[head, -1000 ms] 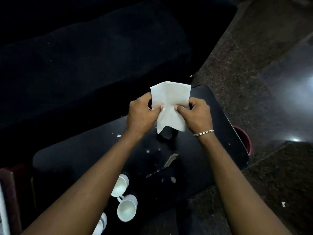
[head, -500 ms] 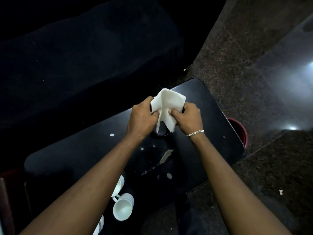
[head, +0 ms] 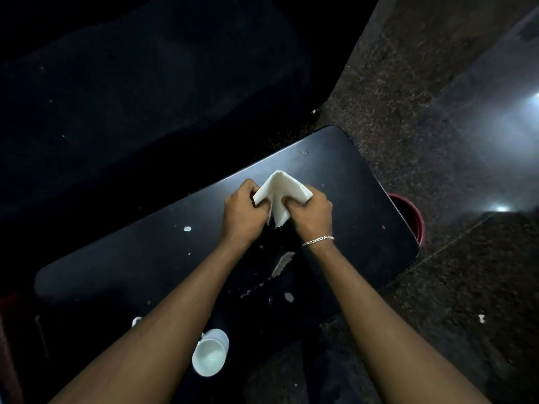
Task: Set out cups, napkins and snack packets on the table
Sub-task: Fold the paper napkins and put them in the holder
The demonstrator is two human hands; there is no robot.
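A white paper napkin (head: 281, 191) is pinched between both my hands above the middle of the black table (head: 364, 199). My left hand (head: 242, 212) grips its left edge and my right hand (head: 312, 214) grips its right edge, so the napkin bends into a peak. Its lower tip hangs over a dark cup (head: 277, 225) that is mostly hidden under my hands. A white mug (head: 210, 352) stands near the table's front edge beside my left forearm. Another white cup (head: 136, 320) shows only as a sliver behind that forearm.
A dark sofa (head: 145, 97) runs along the far side of the table. A red bucket (head: 408, 217) stands on the speckled stone floor (head: 437, 287) by the table's right end. The tabletop has chipped white patches (head: 281, 262) near its middle.
The napkin, first held up flat and open, has been folded together and brought down toward the dark cup. Both hands have moved lower and closer to the table.
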